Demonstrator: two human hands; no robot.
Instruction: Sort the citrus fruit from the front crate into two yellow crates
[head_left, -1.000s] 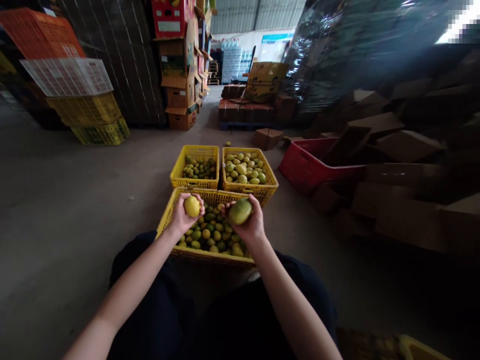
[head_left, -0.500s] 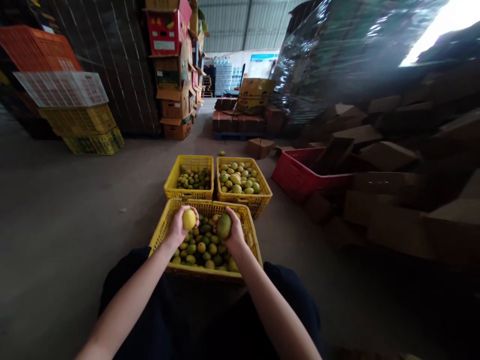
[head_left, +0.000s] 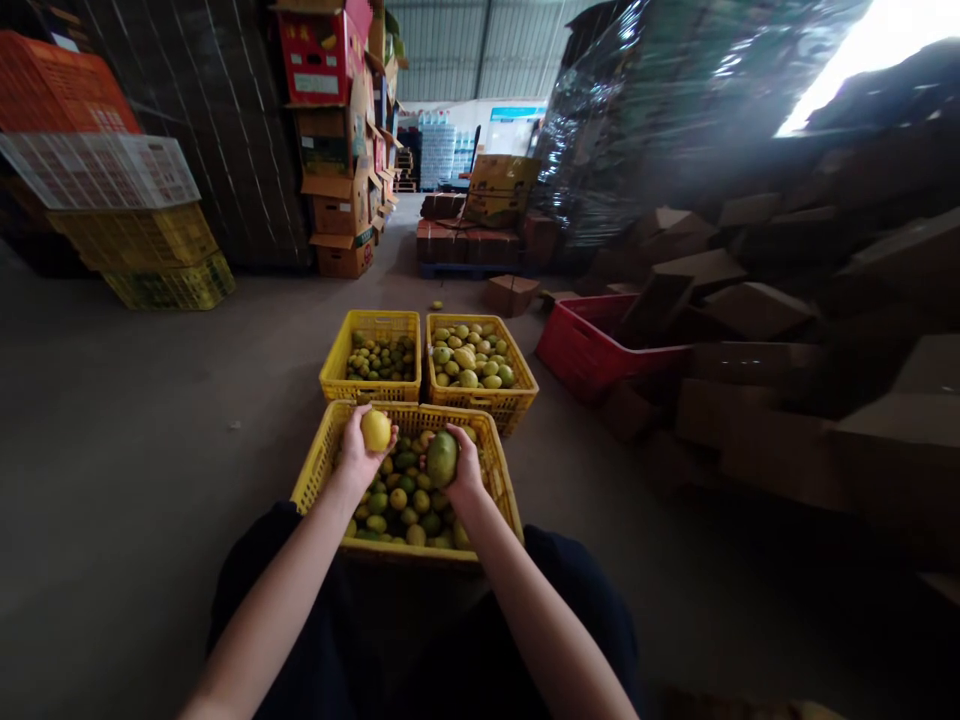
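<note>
In the head view, the two hands are apart from each other, each with fingers wrapped round a fruit: the left hand point(head_left: 358, 447) holds a smooth, rounded yellow fruit point(head_left: 376, 431), and the right hand point(head_left: 466, 465) grasps a larger, oval dark-green fruit point(head_left: 442, 460). Both fruits appear above the large yellow slatted plastic crate point(head_left: 319, 460) at the person's knees, side by side with a gap between; how high above it, I cannot tell. The green one's long axis points mostly away from the person, leaning slightly; the yellow one shows no clear long axis. Below them lies a heap of mixed green and yellow fruit point(head_left: 409, 515). Just beyond stand two more yellow plastic crates: the far-left one point(head_left: 371, 390), holding small greenish fruit point(head_left: 382, 357), lies nearer the left hand, and the far-right one point(head_left: 510, 400), filled with larger yellow-green fruit point(head_left: 480, 360), lies nearer the right. Between the hands and those crates run the large crate's far rim and their own near walls. To the right sits a red plastic crate point(head_left: 581, 355) beside jumbled brown cardboard boxes point(head_left: 709, 265); beyond the far pair, a small yellowish fruit point(head_left: 436, 305) lies on the grey floor.
</note>
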